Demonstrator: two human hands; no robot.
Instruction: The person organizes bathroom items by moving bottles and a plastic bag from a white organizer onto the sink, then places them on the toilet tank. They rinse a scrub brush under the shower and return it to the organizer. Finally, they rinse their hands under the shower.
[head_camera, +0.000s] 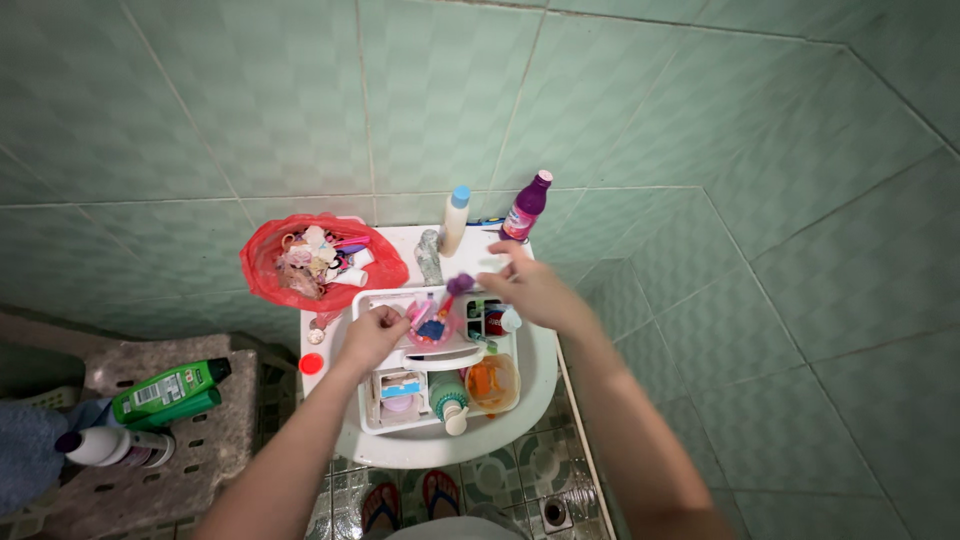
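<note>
A white plastic caddy (372, 400) is set across a round white sink (540, 385). Its rim is pinched at nine o'clock by the curled fingers of the left hand (372, 335). A small purple-capped item (459, 284) is held at twelve o'clock by the closed fingers of the right hand (530, 290). A crinkled red bag (262, 275) lies at ten o'clock.
</note>
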